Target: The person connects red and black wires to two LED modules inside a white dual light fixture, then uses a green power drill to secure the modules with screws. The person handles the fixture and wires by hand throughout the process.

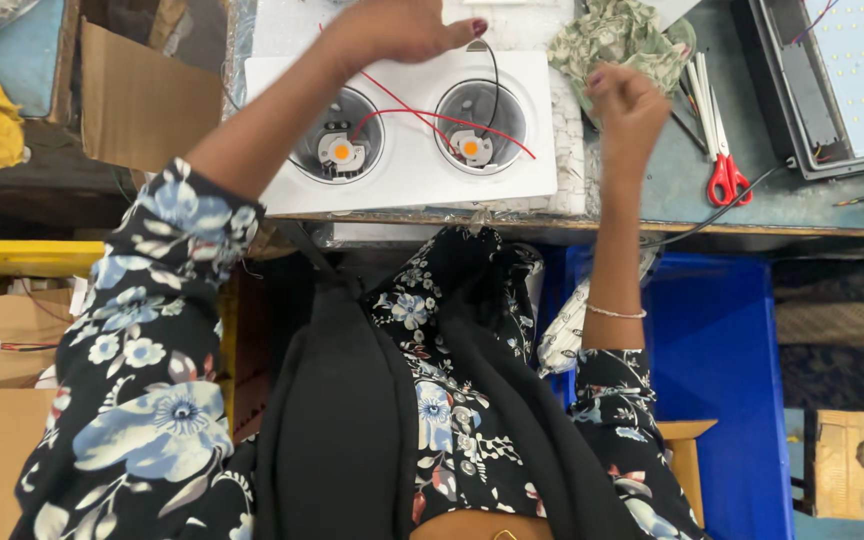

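Carefully, my left hand (397,30) lay flat, fingers spread, steadying the white twin-lamp plastic housing (407,135) on the surface (752,215); my right hand (624,105), fisted on nothing visible, hovered beside it. Best keep red wires (422,115) untangled.

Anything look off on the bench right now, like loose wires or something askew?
Nothing looks damaged or spilled. The red wires and a black wire run loose across the white twin-lamp housing, not tucked in. The left hand rests at its far edge; the right hand is closed beside a crumpled cloth. Red-handled scissors lie apart.
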